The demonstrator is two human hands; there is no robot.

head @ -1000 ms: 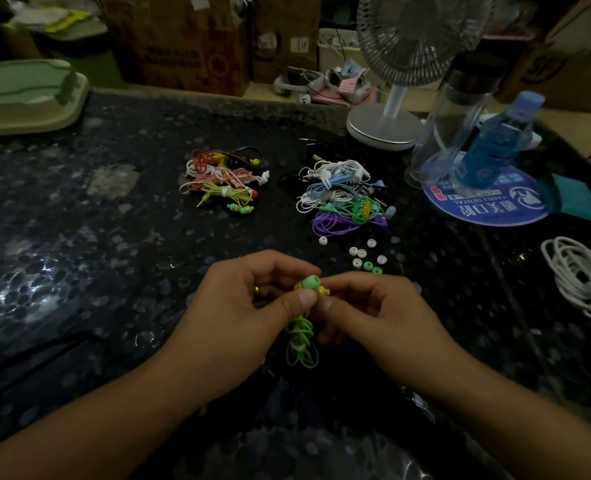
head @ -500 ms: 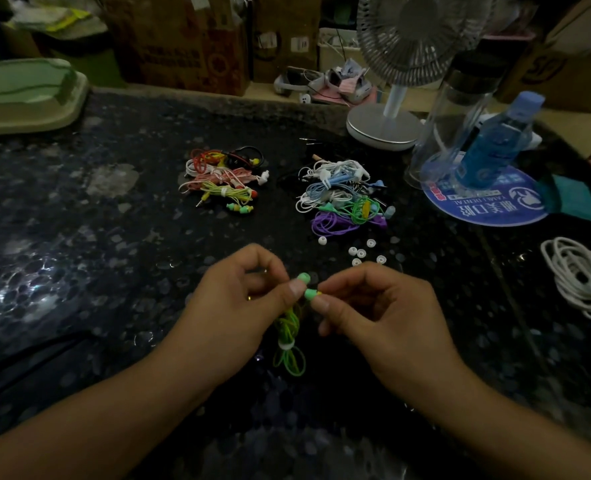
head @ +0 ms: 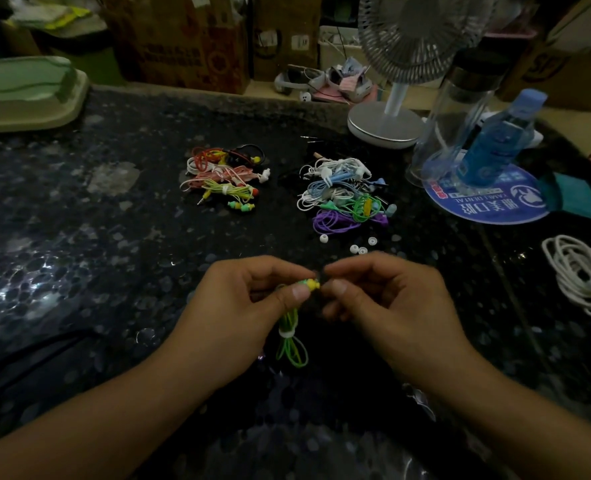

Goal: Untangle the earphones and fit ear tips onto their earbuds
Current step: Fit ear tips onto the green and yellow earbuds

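A: Pinching, both hands. Left hand (head: 249, 303) grips the yellow-green earbud (head: 308, 284) between thumb and forefinger, low centre over the dark speckled tabletop (head: 79, 258).

B: Right hand (head: 387, 306)?

A: Fingertips curled, thumb and forefinger closed together right at the earbud's tip. Whatever it pinches is too small and dark to name. Could be an ear tip, cannot tell.

B: Cable?

A: Green earphone cable (head: 290, 341) hangs below the left hand, bundled with a white tie (head: 286, 333), loops dangling between the two wrists.

B: Rest of the task stuff?

A: Two piles farther back on the tabletop. Left pile of earphones (head: 223, 178): red, pink, yellow cords, bundled. Right pile of earphones (head: 344, 195): white, blue, green, purple cords, looser. Loose white ear tips (head: 358, 249) lie just in front of the right pile, beyond the right hand's knuckles.

B: Clutter?

A: Desk fan (head: 391, 109) at the back edge. Clear tumbler (head: 456, 109) and blue bottle (head: 494, 140) standing on a round blue printed mat (head: 488, 206). Coiled white cable (head: 581, 275) at the far right. Pale green tray (head: 23, 91) far left. Cardboard boxes (head: 183, 39) behind the tabletop.
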